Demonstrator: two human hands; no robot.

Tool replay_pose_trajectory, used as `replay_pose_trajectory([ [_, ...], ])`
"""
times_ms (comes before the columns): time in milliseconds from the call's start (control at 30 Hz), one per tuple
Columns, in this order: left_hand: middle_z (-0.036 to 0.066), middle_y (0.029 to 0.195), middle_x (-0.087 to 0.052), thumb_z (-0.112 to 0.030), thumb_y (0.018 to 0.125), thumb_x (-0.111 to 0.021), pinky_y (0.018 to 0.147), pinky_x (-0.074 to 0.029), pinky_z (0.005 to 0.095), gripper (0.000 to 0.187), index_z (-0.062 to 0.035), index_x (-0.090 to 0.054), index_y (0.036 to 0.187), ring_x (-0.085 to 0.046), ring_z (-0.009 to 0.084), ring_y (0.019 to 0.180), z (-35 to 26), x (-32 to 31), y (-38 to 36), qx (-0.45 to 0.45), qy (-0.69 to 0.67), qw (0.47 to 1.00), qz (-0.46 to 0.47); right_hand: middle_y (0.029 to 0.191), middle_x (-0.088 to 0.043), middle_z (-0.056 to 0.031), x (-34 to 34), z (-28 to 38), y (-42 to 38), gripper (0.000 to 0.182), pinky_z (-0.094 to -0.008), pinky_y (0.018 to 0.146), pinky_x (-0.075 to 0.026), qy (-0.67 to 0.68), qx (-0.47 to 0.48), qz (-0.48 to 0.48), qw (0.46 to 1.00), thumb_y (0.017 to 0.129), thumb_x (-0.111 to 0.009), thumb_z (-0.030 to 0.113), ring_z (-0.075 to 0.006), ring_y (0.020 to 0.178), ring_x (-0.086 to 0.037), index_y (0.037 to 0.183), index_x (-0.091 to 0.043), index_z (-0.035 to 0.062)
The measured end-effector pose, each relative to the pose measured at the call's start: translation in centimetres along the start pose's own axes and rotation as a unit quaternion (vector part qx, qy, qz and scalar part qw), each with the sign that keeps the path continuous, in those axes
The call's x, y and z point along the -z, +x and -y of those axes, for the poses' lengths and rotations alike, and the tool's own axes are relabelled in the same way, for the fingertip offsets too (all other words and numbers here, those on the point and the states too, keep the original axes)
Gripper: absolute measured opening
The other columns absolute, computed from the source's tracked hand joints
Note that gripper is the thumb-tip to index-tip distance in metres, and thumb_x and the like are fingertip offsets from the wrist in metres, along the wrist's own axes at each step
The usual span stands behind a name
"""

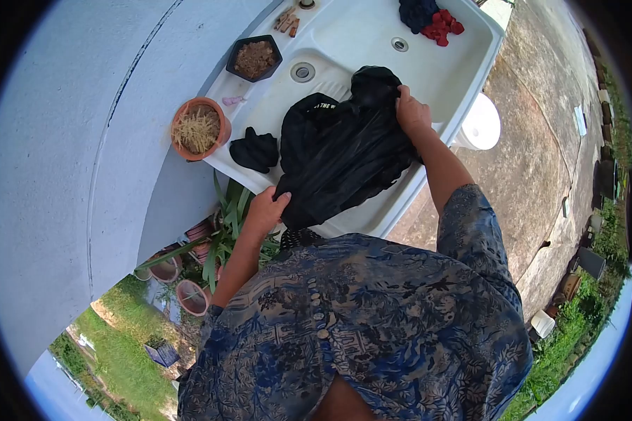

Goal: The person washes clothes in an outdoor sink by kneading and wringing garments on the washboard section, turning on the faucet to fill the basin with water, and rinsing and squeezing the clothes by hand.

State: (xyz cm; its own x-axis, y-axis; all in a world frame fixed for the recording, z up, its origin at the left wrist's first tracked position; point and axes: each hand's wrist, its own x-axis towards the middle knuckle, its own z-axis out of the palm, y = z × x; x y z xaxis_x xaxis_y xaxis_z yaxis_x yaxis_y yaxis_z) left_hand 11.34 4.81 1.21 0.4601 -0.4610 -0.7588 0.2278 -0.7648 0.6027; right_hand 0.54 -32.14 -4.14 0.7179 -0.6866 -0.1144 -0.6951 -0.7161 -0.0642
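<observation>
Left hand [265,212] closed tight on the near end of one crumpled black cloth garment [340,151], over one white two-drain sink [358,38]; right hand [413,114], closed too, has its far side! Beyond: one round terracotta pot [225,130], one dark hexagonal pot [278,56].

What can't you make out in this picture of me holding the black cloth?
All in the head view:
Lettering on the black cloth: small, partly lost in folds.
Left hand: some fingers behind the cloth.
Navy cloth: cut off by the top edge.
Bucket: partly behind the sink.
</observation>
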Motion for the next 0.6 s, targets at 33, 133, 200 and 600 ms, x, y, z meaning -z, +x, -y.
replay_pose_trajectory([
  [33, 0.018, 0.098, -0.061, -0.022, 0.083, -0.061, 0.083, -0.047, 0.0372, 0.039, 0.0018, -0.053, 0.113, -0.06, 0.0311, 0.091, -0.2, 0.1, 0.5, -0.074, 0.152, 0.98, -0.103, 0.086, -0.067, -0.0154, -0.2, -0.4, -0.5, 0.03, -0.0437, 0.073, -0.047, 0.073, -0.04, -0.018, 0.996, 0.094, -0.041, 0.023, -0.0315, 0.08, -0.066, 0.121, -0.038, 0.0116],
  [133, 0.022, 0.121, -0.05, -0.02, 0.08, -0.063, 0.09, -0.044, 0.0398, 0.057, 0.0007, -0.041, 0.128, -0.053, 0.0363, 0.108, -3.2, 0.3, 2.6, -0.189, 0.192, 0.927, -0.26, 0.089, -0.067, -0.017, 0.5, 2.0, -3.0, 0.054, -0.0449, 0.077, -0.047, 0.084, 0.034, 0.079, 0.993, 0.092, -0.045, 0.03, -0.0335, 0.081, -0.065, 0.138, -0.023, 0.0134],
  [200, 0.02, 0.134, -0.039, -0.015, 0.078, -0.065, 0.089, -0.045, 0.0365, 0.074, -0.0051, -0.027, 0.14, -0.054, 0.0319, 0.107, -4.5, -0.4, 5.9, -0.257, 0.174, 0.908, -0.282, 0.087, -0.068, -0.0128, -1.0, 3.0, -3.8, 0.031, -0.0454, 0.078, -0.044, 0.017, 0.053, 0.103, 0.993, 0.09, -0.046, 0.026, -0.0294, 0.08, -0.066, 0.117, -0.044, 0.0111],
  [600, 0.011, 0.076, -0.063, -0.016, 0.073, -0.068, 0.065, -0.052, 0.0416, 0.032, -0.0024, -0.057, 0.1, -0.064, 0.0331, 0.078, -6.3, -1.7, 9.4, -0.207, 0.346, 0.899, -0.173, 0.074, -0.048, 0.0064, 14.0, 6.0, -7.9, 0.016, -0.0188, 0.061, -0.037, 0.59, 0.141, 0.16, 0.779, 0.089, -0.05, 0.011, -0.0027, 0.067, -0.043, 0.103, -0.054, 0.0053],
])
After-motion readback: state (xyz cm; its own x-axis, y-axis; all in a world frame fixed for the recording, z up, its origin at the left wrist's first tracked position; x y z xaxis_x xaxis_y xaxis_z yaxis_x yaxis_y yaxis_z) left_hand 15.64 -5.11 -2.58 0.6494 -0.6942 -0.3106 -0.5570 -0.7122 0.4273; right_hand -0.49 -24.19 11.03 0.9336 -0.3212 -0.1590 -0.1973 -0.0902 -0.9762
